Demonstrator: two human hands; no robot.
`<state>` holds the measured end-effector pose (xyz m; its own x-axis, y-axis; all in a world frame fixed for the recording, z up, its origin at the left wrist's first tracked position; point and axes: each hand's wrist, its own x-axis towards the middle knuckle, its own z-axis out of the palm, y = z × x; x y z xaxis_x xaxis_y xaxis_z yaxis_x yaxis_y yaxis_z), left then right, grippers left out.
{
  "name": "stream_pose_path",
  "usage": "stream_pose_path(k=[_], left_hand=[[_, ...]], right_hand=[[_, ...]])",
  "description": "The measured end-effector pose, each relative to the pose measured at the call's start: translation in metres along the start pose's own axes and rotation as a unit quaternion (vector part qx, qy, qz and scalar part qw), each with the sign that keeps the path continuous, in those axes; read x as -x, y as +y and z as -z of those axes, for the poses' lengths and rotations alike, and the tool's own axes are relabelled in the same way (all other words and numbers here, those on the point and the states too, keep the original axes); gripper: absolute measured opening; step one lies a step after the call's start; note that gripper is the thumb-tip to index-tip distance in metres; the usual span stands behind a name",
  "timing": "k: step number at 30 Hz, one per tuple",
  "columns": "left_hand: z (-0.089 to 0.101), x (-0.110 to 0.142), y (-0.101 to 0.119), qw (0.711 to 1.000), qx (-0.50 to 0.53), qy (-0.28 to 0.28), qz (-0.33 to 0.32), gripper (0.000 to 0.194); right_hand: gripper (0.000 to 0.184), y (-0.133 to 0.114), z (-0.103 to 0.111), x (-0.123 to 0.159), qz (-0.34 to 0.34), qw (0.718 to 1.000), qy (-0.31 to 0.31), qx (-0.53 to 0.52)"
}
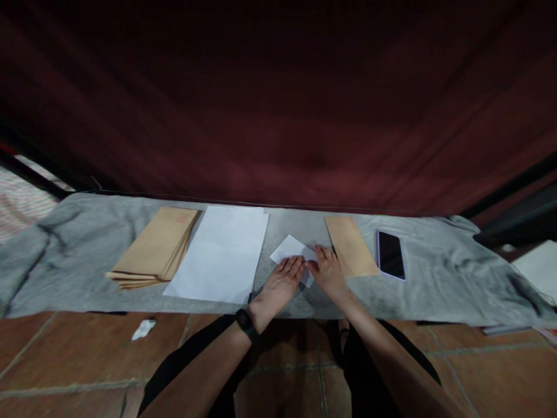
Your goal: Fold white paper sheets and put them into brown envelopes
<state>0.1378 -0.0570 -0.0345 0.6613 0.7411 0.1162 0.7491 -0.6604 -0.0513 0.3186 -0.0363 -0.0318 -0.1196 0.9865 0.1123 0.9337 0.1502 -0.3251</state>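
Note:
A small folded sheet of white paper [288, 246] lies at an angle on the grey cloth, in front of me. My left hand [285, 277] rests flat on its lower left part, fingers stretched out toward the right. On the right side of the paper lies my right hand [326, 270], with its fingers extended and its thumb close to the left fingertips. Both hands cover part of the paper, so its full outline is hidden. Just beyond the right hand is a single brown envelope [354, 247].
Left of my hands lie large white sheets [221, 249] and a stack of brown envelopes [154, 241]. A phone [390, 255] with a dark screen lies on the right. The grey cloth [439, 261] has wrinkles. A dark red curtain [278, 116] hangs behind. Crumpled white paper [143, 329] lies on the tiled floor.

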Motion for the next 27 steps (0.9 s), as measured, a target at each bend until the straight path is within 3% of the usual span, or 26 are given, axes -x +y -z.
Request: stream_pose_path(k=[6,13,16,19,21,24,27], left_hand=[[0.003,0.003,0.001,1.0,0.001,0.0,0.0,0.056],[0.001,0.002,0.0,1.0,0.015,-0.003,0.014,0.056],[0.005,0.003,-0.001,0.999,0.038,0.027,0.023,0.058],[0.011,0.002,-0.003,0.986,0.099,0.104,0.089,0.059],[0.014,-0.001,-0.007,0.956,0.171,0.169,0.167,0.062],[0.012,-0.008,-0.014,0.881,0.319,0.229,0.264,0.073],[0.009,-0.013,-0.016,0.774,0.51,0.191,0.323,0.075]], right_hand=[[0.041,0.006,0.008,-0.017,-0.057,0.997,-0.039,-0.03],[0.013,0.011,0.009,-0.022,-0.092,0.977,-0.063,-0.183],[0.007,0.014,0.009,-0.023,-0.147,0.918,-0.047,-0.365],[0.019,0.014,0.012,-0.024,-0.166,0.858,-0.028,-0.486],[0.028,0.01,0.014,-0.022,-0.163,0.818,-0.023,-0.552],[0.037,0.002,0.014,-0.016,-0.174,0.736,-0.03,-0.653],[0.037,-0.008,0.008,-0.009,-0.185,0.697,-0.048,-0.692]])
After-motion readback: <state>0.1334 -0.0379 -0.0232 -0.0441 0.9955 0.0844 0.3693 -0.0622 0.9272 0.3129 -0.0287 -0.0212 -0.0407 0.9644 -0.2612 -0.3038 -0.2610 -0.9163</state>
